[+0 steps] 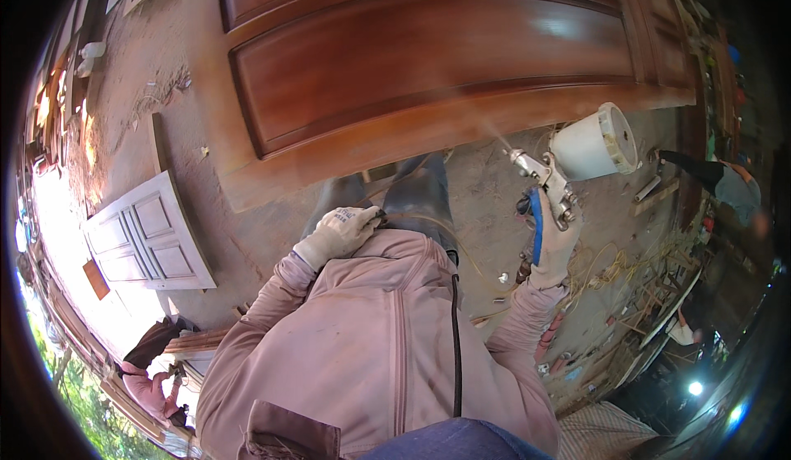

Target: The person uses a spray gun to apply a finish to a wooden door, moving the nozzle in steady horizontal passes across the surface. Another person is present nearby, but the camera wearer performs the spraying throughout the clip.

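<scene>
A silvery spray gun (544, 176) is in my right hand (558, 241), whose gloved fingers are wrapped round its grip. Pale mist leaves its nozzle toward a large reddish-brown panelled wooden door (437, 56) lying in front of me. A white container (589, 144) sits tilted just beside the gun; whether it is fixed to it I cannot tell. My left hand (348, 231), in a whitish work glove, rests curled at my waist, its fingers closed around something dark that is mostly hidden. A thin yellowish hose (465, 250) curves past my legs near it.
A pale panelled door (152, 233) lies on the dusty ground at left. Tangled yellow hose (606, 270) and scraps litter the ground at right. One person (152, 377) is at lower left, another (733, 188) at far right. Stacked timber (53, 97) lines the left side.
</scene>
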Action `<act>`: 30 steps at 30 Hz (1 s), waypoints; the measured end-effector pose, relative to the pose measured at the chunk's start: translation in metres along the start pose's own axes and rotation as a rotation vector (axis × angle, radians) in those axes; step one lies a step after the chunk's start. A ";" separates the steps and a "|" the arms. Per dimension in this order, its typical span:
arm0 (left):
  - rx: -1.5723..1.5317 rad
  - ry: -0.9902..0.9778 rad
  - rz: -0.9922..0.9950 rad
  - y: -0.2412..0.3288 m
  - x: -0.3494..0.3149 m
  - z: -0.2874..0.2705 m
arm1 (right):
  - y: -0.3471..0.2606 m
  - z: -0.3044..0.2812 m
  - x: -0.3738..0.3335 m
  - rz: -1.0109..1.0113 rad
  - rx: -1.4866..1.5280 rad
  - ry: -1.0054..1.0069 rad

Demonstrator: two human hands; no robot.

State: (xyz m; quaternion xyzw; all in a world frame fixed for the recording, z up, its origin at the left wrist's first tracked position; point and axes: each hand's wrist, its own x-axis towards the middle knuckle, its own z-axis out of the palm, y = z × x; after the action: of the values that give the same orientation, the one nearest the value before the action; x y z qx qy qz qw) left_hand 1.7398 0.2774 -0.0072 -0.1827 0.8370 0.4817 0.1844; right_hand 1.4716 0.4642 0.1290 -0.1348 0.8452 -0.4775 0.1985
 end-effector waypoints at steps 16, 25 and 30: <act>-0.017 0.051 0.086 0.148 0.171 0.062 | 0.065 -0.204 0.192 -0.202 -0.466 0.368; -0.111 0.019 0.039 0.146 0.170 0.057 | 0.042 -0.169 0.134 -0.088 -0.181 -0.021; -0.138 0.084 0.045 0.138 0.160 0.057 | 0.026 -0.140 0.096 -0.013 -0.041 -0.310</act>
State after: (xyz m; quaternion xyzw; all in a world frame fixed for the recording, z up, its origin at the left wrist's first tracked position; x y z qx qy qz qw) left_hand 1.5427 0.3717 -0.0097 -0.1962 0.8127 0.5341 0.1251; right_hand 1.3202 0.5427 0.1522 -0.2162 0.8130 -0.4350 0.3210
